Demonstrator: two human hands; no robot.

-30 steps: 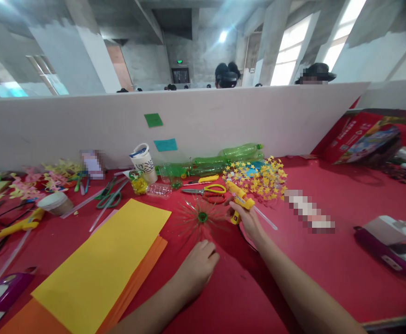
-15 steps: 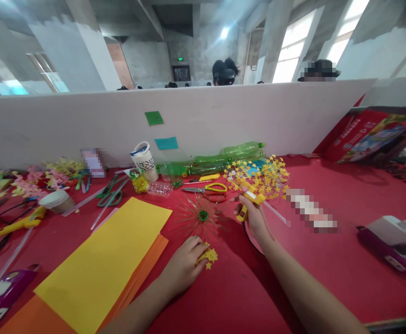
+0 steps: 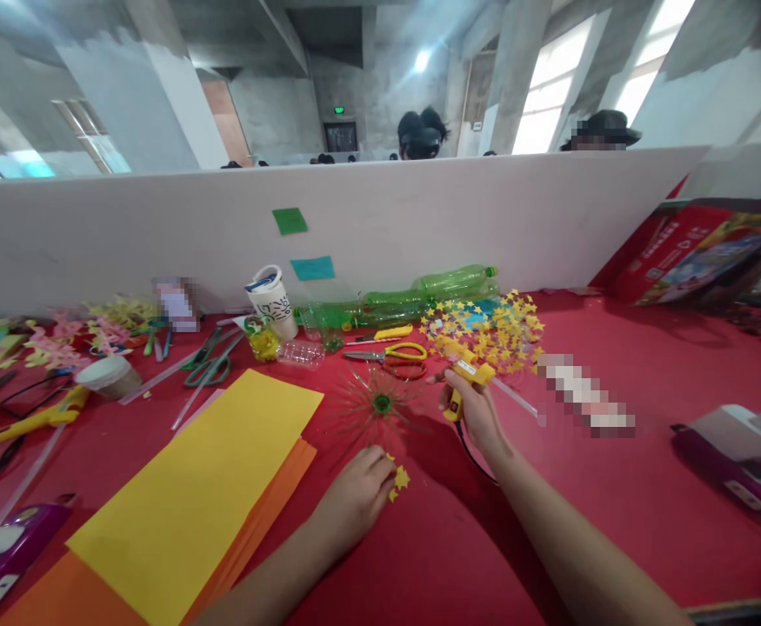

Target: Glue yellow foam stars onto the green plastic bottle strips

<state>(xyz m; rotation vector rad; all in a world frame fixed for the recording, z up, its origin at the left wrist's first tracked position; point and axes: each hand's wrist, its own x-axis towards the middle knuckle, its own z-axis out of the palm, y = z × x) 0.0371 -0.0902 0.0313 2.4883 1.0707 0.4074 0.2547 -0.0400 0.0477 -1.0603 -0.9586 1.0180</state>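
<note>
Beneath the curled fingers of my left hand [image 3: 362,491] is a small heap of yellow paper stars [image 3: 402,477]. The fingertips are closed on the stars, though how many they hold is hidden. My right hand [image 3: 475,409] grips a yellow hot glue gun [image 3: 470,368], its nozzle pointing to the left and a clear glue stick [image 3: 517,400] sticking out behind. Between and beyond my hands lies the cut bottle top [image 3: 382,403], its clear plastic strips fanned out around a green neck. A larger pile of yellow stars [image 3: 507,335] lies behind the glue gun.
Yellow paper [image 3: 203,487] covers orange sheets on the left. Scissors [image 3: 393,355], a box cutter [image 3: 393,333] and green bottles [image 3: 397,309] line the back, by a white cup [image 3: 272,304]. Purple power strips [image 3: 738,469] sit at both sides. A white partition [image 3: 484,217] stands behind.
My left hand has shifted slightly right over the stars, and its fingers have closed further, covering more of them. My right hand and the glue gun stay nearly in place.
</note>
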